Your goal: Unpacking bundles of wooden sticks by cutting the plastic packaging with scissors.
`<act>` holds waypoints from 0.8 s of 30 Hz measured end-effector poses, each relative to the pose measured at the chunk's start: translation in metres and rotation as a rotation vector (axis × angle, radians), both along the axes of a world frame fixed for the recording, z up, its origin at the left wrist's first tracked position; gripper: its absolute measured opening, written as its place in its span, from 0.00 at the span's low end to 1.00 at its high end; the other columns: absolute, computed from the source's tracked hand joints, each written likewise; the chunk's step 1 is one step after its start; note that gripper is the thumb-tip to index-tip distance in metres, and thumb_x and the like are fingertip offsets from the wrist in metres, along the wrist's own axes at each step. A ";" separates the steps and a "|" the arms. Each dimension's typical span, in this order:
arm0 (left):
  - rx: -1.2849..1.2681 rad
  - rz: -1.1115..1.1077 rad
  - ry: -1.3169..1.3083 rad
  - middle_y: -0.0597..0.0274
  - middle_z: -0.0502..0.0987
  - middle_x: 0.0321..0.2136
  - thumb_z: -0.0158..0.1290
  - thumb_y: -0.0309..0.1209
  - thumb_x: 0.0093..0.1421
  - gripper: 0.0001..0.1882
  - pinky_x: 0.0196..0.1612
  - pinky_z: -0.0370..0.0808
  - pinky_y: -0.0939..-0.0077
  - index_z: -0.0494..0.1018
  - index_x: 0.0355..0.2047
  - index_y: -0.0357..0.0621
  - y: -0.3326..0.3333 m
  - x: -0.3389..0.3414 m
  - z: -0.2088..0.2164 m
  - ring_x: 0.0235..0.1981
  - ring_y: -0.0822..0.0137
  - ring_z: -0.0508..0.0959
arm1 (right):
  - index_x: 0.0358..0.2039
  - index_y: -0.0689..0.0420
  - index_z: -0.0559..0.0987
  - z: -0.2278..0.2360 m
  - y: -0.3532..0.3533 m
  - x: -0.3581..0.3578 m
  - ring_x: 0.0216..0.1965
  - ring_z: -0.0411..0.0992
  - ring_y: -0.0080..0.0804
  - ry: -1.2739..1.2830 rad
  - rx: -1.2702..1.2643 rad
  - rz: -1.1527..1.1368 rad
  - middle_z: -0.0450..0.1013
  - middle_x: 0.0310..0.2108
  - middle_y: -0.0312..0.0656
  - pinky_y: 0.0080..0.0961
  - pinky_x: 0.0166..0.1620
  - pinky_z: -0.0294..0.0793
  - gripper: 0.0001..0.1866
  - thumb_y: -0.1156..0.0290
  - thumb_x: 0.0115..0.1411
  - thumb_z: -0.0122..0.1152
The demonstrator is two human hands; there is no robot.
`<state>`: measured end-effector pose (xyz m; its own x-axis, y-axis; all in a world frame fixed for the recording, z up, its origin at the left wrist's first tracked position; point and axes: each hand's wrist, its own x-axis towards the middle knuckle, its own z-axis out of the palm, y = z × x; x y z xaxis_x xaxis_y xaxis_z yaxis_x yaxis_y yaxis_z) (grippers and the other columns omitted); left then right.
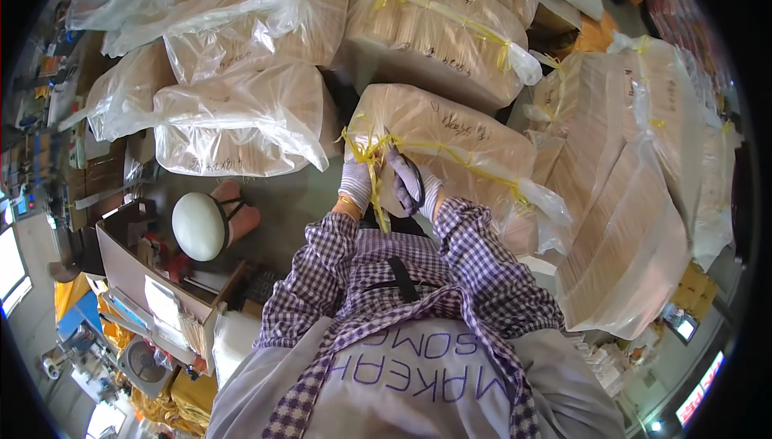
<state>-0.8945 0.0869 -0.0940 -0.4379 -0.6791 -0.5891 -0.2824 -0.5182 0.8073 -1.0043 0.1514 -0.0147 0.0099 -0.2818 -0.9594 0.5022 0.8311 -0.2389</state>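
A plastic-wrapped bundle (470, 129) of light brown stacked pieces stands right before me, bound with yellow plastic strap (458, 157). My left hand (357, 182), in a striped glove, is closed at the bundle's left end around the knotted yellow strap (363, 148), and a loose tail hangs below it. Beside it, my gloved right hand (408, 181) grips black-handled scissors (419, 187). Their blades point away from me, up against the strap near the knot. Whether the blades have strap between them is too small to tell.
More wrapped bundles stand at the far side (434, 29), the left (241, 129) and the right (635, 182). A round stool with a pale seat (199, 227) is at my left. Nearer, an open cardboard box (153, 278) holds papers and other items.
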 end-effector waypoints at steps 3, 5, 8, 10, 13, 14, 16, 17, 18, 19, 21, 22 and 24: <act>0.042 -0.020 0.093 0.64 0.71 0.22 0.49 0.30 0.50 0.12 0.25 0.66 0.81 0.68 0.34 0.38 0.004 0.011 -0.011 0.22 0.74 0.68 | 0.15 0.54 0.62 -0.002 0.025 0.005 0.04 0.54 0.21 0.016 -0.193 -0.025 0.56 0.05 0.34 0.19 0.07 0.53 0.28 0.39 0.50 0.39; 0.145 -0.097 0.124 0.62 0.71 0.24 0.47 0.27 0.50 0.10 0.28 0.68 0.79 0.68 0.35 0.39 -0.002 0.031 -0.028 0.24 0.72 0.70 | 0.15 0.55 0.63 0.016 0.045 0.007 0.06 0.59 0.24 -0.010 -0.399 -0.017 0.61 0.07 0.38 0.21 0.08 0.58 0.28 0.42 0.54 0.32; 0.159 0.025 0.206 0.59 0.73 0.27 0.45 0.33 0.52 0.10 0.30 0.70 0.78 0.71 0.31 0.41 0.002 0.057 -0.058 0.28 0.68 0.73 | 0.17 0.57 0.65 0.012 0.090 0.015 0.07 0.61 0.26 -0.162 -0.488 -0.341 0.63 0.08 0.39 0.20 0.09 0.60 0.29 0.41 0.53 0.32; 0.144 -0.093 0.092 0.60 0.73 0.28 0.43 0.32 0.53 0.11 0.32 0.70 0.78 0.69 0.34 0.40 0.003 0.082 -0.088 0.29 0.68 0.73 | 0.17 0.57 0.66 0.009 0.108 0.016 0.07 0.61 0.27 -0.104 -0.377 -0.361 0.63 0.08 0.40 0.19 0.10 0.60 0.29 0.41 0.53 0.33; -0.397 -0.973 -0.287 0.60 0.71 0.36 0.40 0.35 0.55 0.15 0.40 0.67 0.77 0.66 0.41 0.42 0.012 0.021 -0.011 0.38 0.65 0.70 | 0.18 0.57 0.67 0.020 0.138 0.005 0.08 0.61 0.28 0.036 -0.201 -0.442 0.63 0.09 0.40 0.19 0.11 0.61 0.29 0.42 0.53 0.35; -0.534 -0.911 -0.329 0.59 0.70 0.38 0.39 0.36 0.55 0.17 0.42 0.65 0.76 0.65 0.42 0.42 0.012 0.008 0.005 0.40 0.64 0.68 | 0.18 0.57 0.67 0.026 0.140 0.003 0.08 0.61 0.28 0.064 -0.175 -0.433 0.63 0.09 0.40 0.19 0.11 0.61 0.28 0.43 0.53 0.36; -0.802 -0.759 -0.409 0.58 0.67 0.43 0.36 0.38 0.57 0.19 0.48 0.60 0.75 0.62 0.46 0.42 0.009 -0.013 0.030 0.46 0.64 0.64 | 0.19 0.57 0.66 0.037 0.136 0.005 0.09 0.62 0.27 0.077 -0.151 -0.441 0.64 0.10 0.39 0.19 0.12 0.62 0.26 0.45 0.54 0.38; -0.927 -0.677 -0.441 0.58 0.66 0.45 0.35 0.39 0.57 0.21 0.50 0.58 0.74 0.61 0.47 0.42 0.009 -0.023 0.043 0.48 0.64 0.62 | 0.20 0.57 0.66 0.051 0.132 0.005 0.09 0.61 0.26 0.123 -0.183 -0.421 0.63 0.10 0.39 0.19 0.13 0.62 0.26 0.45 0.54 0.38; -0.941 -0.668 -0.421 0.58 0.66 0.45 0.35 0.39 0.57 0.21 0.50 0.58 0.74 0.61 0.47 0.42 0.001 -0.033 0.056 0.48 0.64 0.62 | 0.20 0.57 0.65 0.062 0.130 0.004 0.09 0.61 0.26 0.171 -0.216 -0.400 0.63 0.11 0.38 0.18 0.13 0.61 0.26 0.45 0.54 0.37; -0.784 -0.741 -0.474 0.53 0.67 0.43 0.36 0.43 0.56 0.21 0.49 0.60 0.70 0.64 0.44 0.42 -0.013 -0.045 0.069 0.45 0.59 0.65 | 0.23 0.57 0.64 0.065 0.136 0.001 0.09 0.62 0.26 0.177 -0.270 -0.388 0.63 0.11 0.38 0.18 0.13 0.63 0.25 0.45 0.54 0.38; -0.621 -0.723 -0.531 0.47 0.68 0.41 0.37 0.48 0.54 0.24 0.46 0.62 0.64 0.68 0.40 0.42 -0.025 -0.055 0.070 0.42 0.52 0.67 | 0.21 0.57 0.65 0.069 0.146 -0.003 0.09 0.62 0.25 0.154 -0.278 -0.410 0.64 0.11 0.37 0.17 0.12 0.62 0.24 0.46 0.54 0.39; -0.615 -0.635 -0.533 0.46 0.68 0.40 0.38 0.50 0.53 0.25 0.45 0.62 0.63 0.69 0.38 0.42 -0.025 -0.057 0.062 0.41 0.50 0.68 | 0.21 0.57 0.65 0.065 0.153 -0.005 0.09 0.62 0.24 0.135 -0.287 -0.407 0.64 0.10 0.37 0.16 0.12 0.62 0.23 0.47 0.55 0.39; -0.687 -0.470 -0.569 0.47 0.67 0.42 0.39 0.54 0.50 0.29 0.46 0.62 0.63 0.67 0.41 0.42 -0.019 -0.062 0.048 0.44 0.51 0.66 | 0.20 0.56 0.65 0.070 0.164 -0.009 0.08 0.62 0.24 0.164 -0.300 -0.385 0.64 0.10 0.37 0.16 0.11 0.61 0.22 0.49 0.55 0.40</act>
<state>-0.9569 0.0675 -0.0458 -0.5242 -0.7806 -0.3404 -0.7750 0.2716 0.5706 -1.0130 0.3152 0.0549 -0.2929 -0.4985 -0.8159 0.6940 0.4762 -0.5400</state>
